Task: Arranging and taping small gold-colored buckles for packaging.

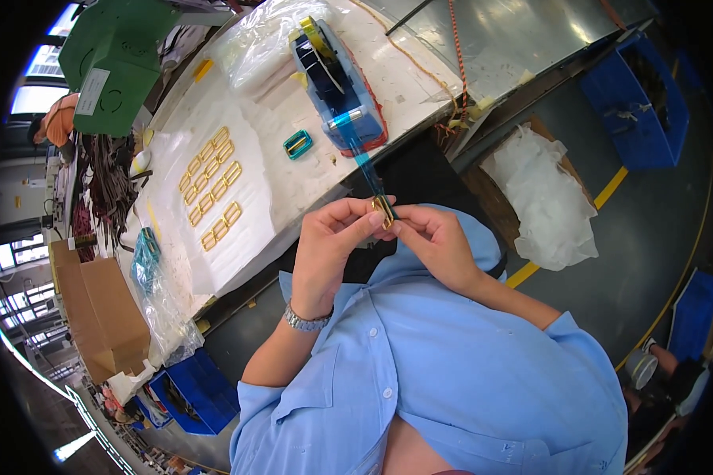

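Left hand (329,237) pinching a gold buckle (383,210); right hand (442,245) pinching its right edge. Buckle sitting above my lap, just off the counter (297,190)'s near edge. Blue tape (366,170) running to it from the far dispenser (355,96). Judging: uneven pulling could be creasing the tape; loosening fingers could be dropping the buckle.

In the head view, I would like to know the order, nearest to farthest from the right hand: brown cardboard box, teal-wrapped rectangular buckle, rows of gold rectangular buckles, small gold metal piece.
From the right hand:
1. Small gold metal piece: at its fingertips.
2. Teal-wrapped rectangular buckle: left, on the table.
3. Rows of gold rectangular buckles: farther left.
4. Brown cardboard box: far left.
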{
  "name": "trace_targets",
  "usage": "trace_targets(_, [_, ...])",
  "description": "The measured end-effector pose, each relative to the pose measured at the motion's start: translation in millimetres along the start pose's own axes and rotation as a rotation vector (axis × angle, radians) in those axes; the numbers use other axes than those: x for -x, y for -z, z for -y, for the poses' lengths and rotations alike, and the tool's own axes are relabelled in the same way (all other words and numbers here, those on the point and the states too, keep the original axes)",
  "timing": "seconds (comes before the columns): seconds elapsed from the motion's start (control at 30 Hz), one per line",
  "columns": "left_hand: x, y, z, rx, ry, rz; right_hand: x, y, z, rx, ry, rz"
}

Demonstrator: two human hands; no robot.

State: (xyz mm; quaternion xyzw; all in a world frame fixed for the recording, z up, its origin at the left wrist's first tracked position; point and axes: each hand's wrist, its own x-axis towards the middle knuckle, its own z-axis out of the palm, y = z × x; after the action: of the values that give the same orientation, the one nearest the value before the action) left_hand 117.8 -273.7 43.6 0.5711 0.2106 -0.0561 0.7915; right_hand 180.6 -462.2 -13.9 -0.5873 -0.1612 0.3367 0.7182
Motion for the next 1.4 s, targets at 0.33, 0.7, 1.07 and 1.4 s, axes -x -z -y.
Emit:
trace_targets(0.33, [1,0,3,0.023,-0.019,-0.016,0,1,2,0.016,0.001,0.035])
trace_targets(0.7, [-8,6,6,-0.002,0.027,-0.019,-9,4,10,-0.831,-0.397,0.139])
trace_targets(1.07, [-15,5,12,-0.027,-0.028,-0.021,-12,11,-1,-0.605,-0.395,0.13])
trace_targets(1.4, [-14,-3,23,-0.12,-0.048,-0.088,-5,5,11,-0.616,-0.395,0.07])
